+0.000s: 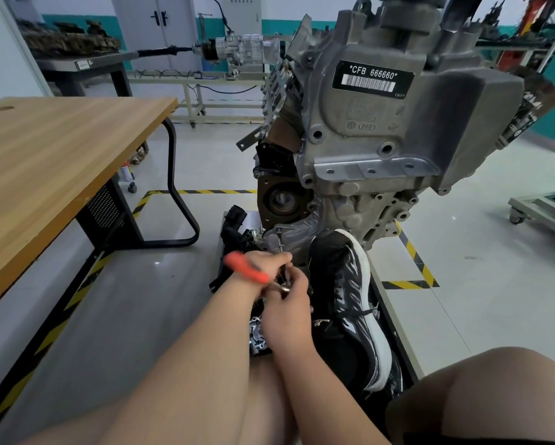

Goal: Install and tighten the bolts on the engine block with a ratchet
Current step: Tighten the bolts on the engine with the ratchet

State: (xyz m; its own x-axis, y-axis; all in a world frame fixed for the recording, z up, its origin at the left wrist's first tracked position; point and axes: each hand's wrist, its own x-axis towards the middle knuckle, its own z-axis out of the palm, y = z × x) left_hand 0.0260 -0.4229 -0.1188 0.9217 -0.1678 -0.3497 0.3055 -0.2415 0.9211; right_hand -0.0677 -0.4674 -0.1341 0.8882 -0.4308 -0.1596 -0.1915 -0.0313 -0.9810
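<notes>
Ratchet (247, 268) sits gripped between left hand (265, 264) and right hand (287, 311).

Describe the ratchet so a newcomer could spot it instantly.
Find the big grey engine block labelled CFB 666660. At its base, the left hand and right hand meet beside a black shoe. The ratchet lies across the left wrist, set apart by its bright orange handle.

the ratchet (247, 269) is blurred; the engine block (382, 130) is cut off at the top edge.
</notes>
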